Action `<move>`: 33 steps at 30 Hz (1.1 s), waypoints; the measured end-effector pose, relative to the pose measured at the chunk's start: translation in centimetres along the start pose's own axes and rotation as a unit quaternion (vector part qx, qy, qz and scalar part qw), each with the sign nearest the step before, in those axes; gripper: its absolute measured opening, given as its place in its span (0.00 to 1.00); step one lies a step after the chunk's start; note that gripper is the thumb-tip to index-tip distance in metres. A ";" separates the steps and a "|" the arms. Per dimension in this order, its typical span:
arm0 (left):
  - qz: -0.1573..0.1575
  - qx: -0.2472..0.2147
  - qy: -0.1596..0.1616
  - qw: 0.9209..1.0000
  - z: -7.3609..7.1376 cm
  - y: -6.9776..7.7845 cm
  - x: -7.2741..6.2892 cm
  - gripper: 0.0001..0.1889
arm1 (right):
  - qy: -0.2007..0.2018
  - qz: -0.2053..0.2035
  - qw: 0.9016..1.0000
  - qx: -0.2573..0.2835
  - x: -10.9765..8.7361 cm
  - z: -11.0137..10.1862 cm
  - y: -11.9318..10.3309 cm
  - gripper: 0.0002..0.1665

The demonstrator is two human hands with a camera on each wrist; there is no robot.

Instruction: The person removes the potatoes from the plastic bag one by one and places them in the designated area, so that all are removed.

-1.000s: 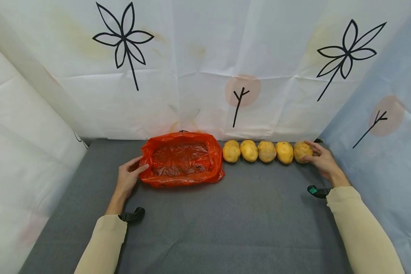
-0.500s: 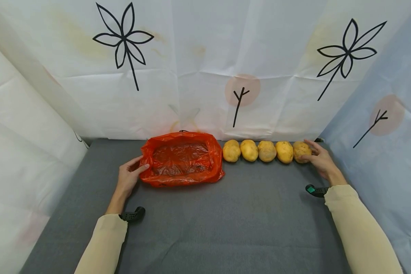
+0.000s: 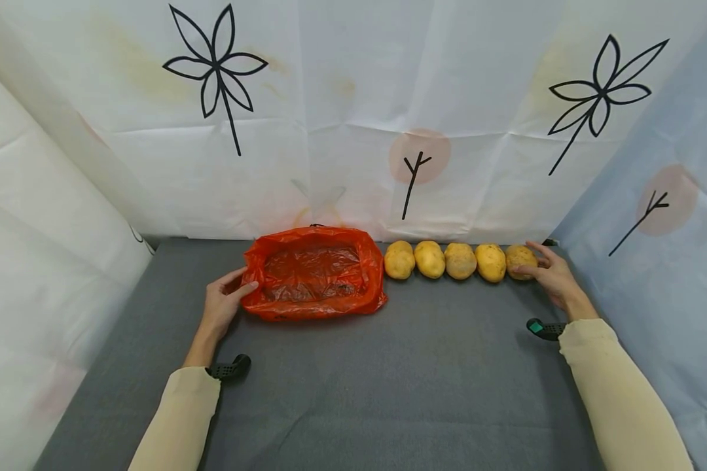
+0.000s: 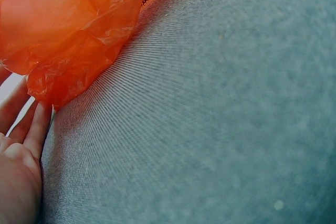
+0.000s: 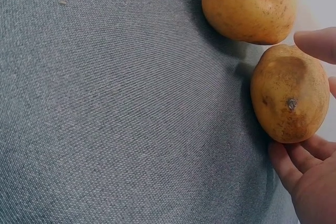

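An open red plastic bag (image 3: 312,307) lies spread on the grey tabletop, its rim forming a wide mouth. At the bag's left end my left hand (image 3: 220,304) holds the rim, thumb over the inner side and fingers outside; in the left wrist view the fingers (image 4: 38,124) touch a crumpled corner. A row of several yellow potatoes runs rightward from the bag. Around the rightmost potato (image 3: 519,262) my right hand (image 3: 556,281) has its thumb on one side and its fingers on the other. That potato (image 5: 289,98) rests on the cloth in the right wrist view.
The potato (image 3: 491,263) left of the gripped one sits close beside it. White patterned curtains (image 3: 353,163) rise behind and along both sides. Grey cloth (image 3: 389,392) covers the table in front of the bag and potatoes.
My right hand has shifted very slightly left with the rightmost potato, which sits a little closer to its neighbour. The left hand and the bag have hardly moved.
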State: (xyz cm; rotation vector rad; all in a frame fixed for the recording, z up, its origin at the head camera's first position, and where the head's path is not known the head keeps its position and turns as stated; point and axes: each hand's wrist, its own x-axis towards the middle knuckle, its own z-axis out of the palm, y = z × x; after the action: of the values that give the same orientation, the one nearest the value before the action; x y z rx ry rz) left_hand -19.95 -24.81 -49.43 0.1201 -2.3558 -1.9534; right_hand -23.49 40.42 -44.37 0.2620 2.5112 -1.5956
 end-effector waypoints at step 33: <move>0.027 0.003 0.021 0.999 0.1 -0.6 0.3 0.30 | 0.089 -0.074 0.979 -0.166 -2.6 1.2 -1.5 0.46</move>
State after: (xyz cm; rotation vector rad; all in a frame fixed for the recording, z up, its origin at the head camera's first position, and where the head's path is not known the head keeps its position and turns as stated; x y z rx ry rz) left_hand -20.28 -24.82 -50.01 0.0961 -2.3138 -1.8993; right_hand -21.28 38.57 -42.97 0.1837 2.9426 -1.2150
